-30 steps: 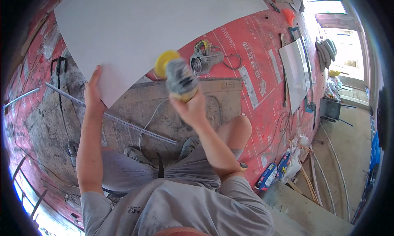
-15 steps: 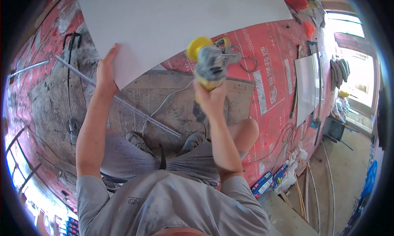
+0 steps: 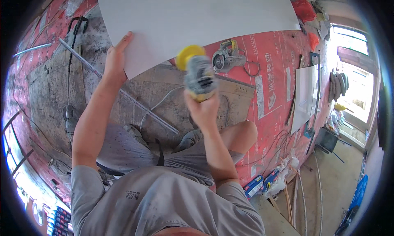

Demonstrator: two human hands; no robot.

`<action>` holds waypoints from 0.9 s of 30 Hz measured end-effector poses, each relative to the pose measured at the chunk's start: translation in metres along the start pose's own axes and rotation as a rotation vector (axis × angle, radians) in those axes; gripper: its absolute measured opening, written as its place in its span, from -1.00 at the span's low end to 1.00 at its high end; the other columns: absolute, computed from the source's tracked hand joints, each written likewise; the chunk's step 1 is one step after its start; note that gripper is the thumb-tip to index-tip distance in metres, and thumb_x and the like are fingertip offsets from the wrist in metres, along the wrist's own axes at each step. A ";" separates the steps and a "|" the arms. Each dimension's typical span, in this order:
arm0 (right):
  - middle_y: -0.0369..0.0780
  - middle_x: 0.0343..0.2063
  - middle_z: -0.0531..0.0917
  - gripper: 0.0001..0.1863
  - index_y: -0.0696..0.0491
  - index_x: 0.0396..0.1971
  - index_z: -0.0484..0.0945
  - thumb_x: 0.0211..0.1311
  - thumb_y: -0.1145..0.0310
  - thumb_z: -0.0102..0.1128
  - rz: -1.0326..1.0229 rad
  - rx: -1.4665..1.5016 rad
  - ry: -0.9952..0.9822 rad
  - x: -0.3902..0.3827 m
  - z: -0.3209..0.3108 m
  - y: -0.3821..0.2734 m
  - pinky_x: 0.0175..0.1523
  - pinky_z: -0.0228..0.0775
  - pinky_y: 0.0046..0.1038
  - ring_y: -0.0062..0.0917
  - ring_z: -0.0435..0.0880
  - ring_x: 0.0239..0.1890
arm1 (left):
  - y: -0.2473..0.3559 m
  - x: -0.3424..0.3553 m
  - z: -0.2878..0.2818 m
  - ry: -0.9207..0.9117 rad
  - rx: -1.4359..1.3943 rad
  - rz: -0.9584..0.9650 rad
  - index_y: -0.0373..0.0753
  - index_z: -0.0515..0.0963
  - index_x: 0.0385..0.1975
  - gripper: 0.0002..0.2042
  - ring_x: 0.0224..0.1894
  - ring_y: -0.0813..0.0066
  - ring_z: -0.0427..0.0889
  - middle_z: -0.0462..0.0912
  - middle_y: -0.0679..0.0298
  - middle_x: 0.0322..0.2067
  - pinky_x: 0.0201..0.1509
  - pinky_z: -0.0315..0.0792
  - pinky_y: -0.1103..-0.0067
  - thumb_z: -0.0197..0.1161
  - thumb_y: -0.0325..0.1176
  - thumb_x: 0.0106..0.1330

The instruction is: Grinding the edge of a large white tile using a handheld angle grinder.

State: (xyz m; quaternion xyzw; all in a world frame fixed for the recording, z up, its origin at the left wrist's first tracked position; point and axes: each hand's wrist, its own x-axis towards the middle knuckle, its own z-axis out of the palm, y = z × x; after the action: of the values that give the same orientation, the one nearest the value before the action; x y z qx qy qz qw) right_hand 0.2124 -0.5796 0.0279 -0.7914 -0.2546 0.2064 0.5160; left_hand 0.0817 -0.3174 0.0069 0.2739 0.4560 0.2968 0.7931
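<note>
While the right hand grips a blurred grey power tool toward twelve o'clock, the tool's yellow disc overlaps the lower edge of the white panel; whether they touch cannot be told. The left hand, at ten, clasps the panel's edge, thumb on its face, other fingers hidden. Pale printed characters run along the red sheeting at two, and small dark lettering marks the grey shirt at seven. Labels on blue packages toward five are illegible. The top border cuts off the panel at twelve.
</note>
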 end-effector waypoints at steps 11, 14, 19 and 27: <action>-0.17 -0.06 0.71 -0.47 0.18 0.06 0.53 0.11 0.38 0.54 -0.018 0.076 -0.006 -0.012 0.007 0.010 0.13 0.51 -0.39 -0.45 0.71 -0.03 | -0.015 -0.008 0.010 -0.005 -0.018 -0.007 -0.38 0.58 -0.04 -0.60 -0.26 0.35 0.73 0.70 0.16 -0.21 -0.18 0.65 0.39 0.39 -0.14 0.37; -0.20 -0.05 0.71 -0.54 0.18 0.03 0.56 0.13 0.45 0.49 -0.058 0.072 -0.049 -0.009 0.001 0.016 0.13 0.50 -0.42 -0.52 0.70 -0.04 | -0.014 -0.010 0.010 -0.024 -0.018 -0.017 -0.37 0.58 -0.05 -0.61 -0.27 0.38 0.73 0.70 0.18 -0.23 -0.20 0.64 0.41 0.39 -0.15 0.37; -0.23 -0.09 0.72 -0.62 0.18 -0.02 0.61 0.15 0.51 0.45 -0.104 0.045 -0.086 -0.013 0.000 0.013 0.14 0.48 -0.46 -0.56 0.69 -0.06 | -0.012 -0.014 0.015 -0.017 -0.018 -0.041 -0.35 0.59 -0.07 -0.62 -0.25 0.39 0.73 0.70 0.20 -0.25 -0.20 0.63 0.42 0.38 -0.13 0.38; -0.24 -0.12 0.72 -0.62 0.20 -0.03 0.59 0.15 0.53 0.46 -0.139 0.002 -0.107 -0.009 -0.004 0.008 0.04 0.52 -0.49 -0.58 0.70 -0.12 | -0.009 -0.018 0.016 -0.029 -0.006 -0.021 -0.34 0.58 -0.05 -0.61 -0.26 0.41 0.71 0.69 0.21 -0.23 -0.18 0.63 0.41 0.38 -0.12 0.38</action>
State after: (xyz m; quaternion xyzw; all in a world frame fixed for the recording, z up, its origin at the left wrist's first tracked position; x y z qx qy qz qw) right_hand 0.2094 -0.5906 0.0222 -0.7591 -0.3360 0.2125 0.5155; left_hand 0.0908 -0.3388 0.0178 0.2710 0.4464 0.2856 0.8035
